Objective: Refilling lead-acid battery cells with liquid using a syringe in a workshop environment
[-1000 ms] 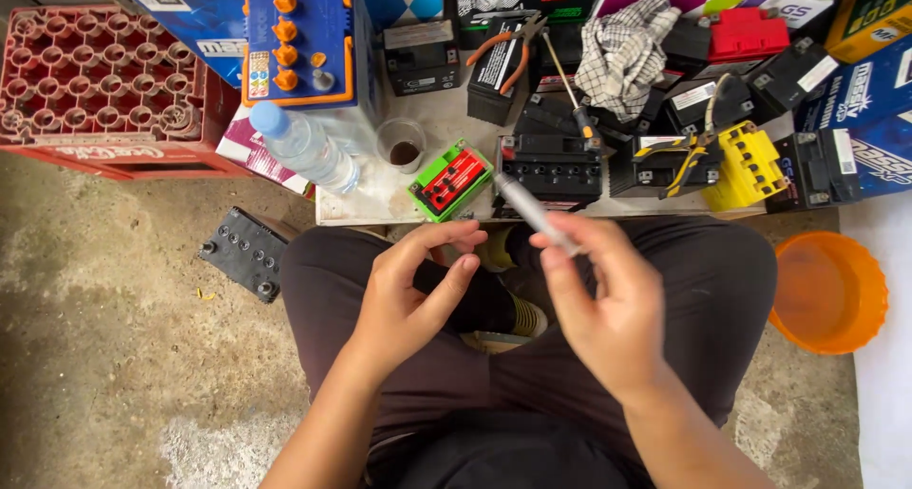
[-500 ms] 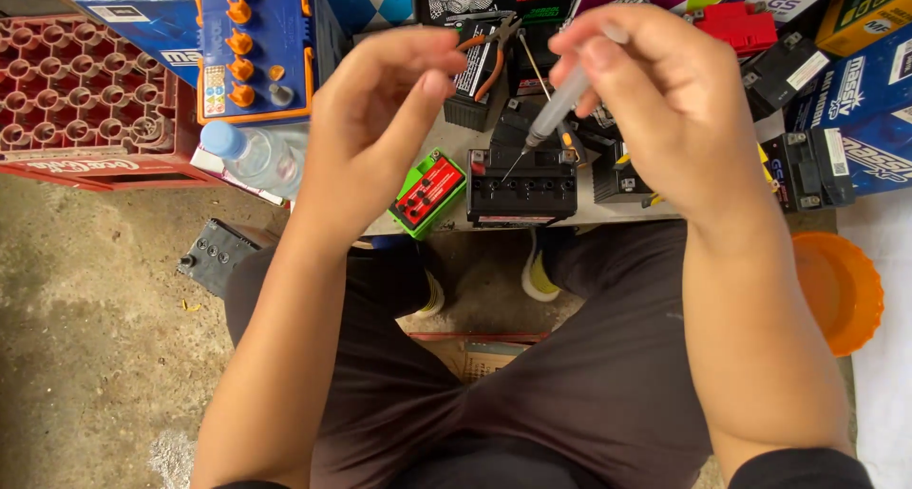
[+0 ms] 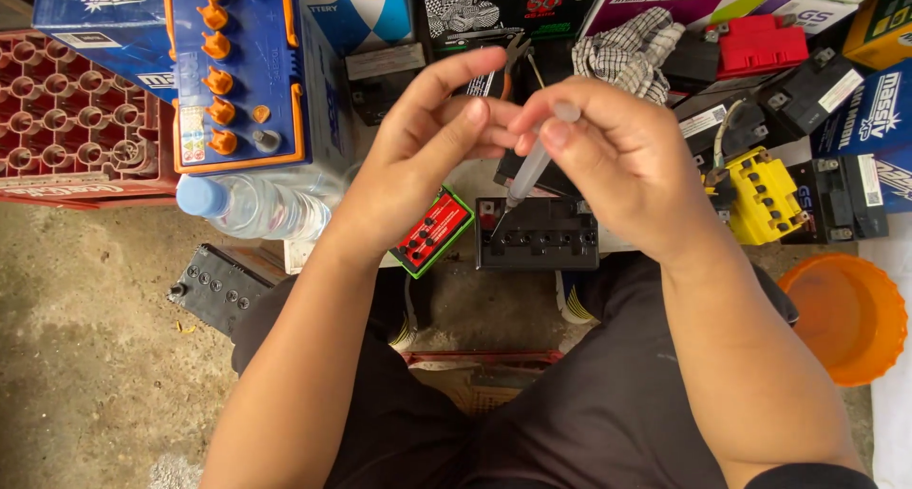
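Note:
My right hand (image 3: 608, 161) holds a clear syringe (image 3: 530, 171) by its barrel, needle pointing down-left toward the top of a small black battery (image 3: 538, 235) at the front edge of the low table. My left hand (image 3: 427, 142) meets the right hand at the syringe's upper end, fingertips touching near the plunger. A green-and-red battery (image 3: 429, 231) lies just left of the black one, under my left wrist.
A blue battery with orange caps (image 3: 237, 71), a plastic water bottle (image 3: 249, 204), a yellow battery (image 3: 765, 195), a checked cloth (image 3: 627, 47) and several boxed batteries crowd the table. A red crate (image 3: 66, 119) stands left, an orange bowl (image 3: 845, 313) right, a black battery (image 3: 214, 285) on the ground.
Both hands rose from my lap to the table. The syringe now points down at the black battery, and my left hand has closed in against the right.

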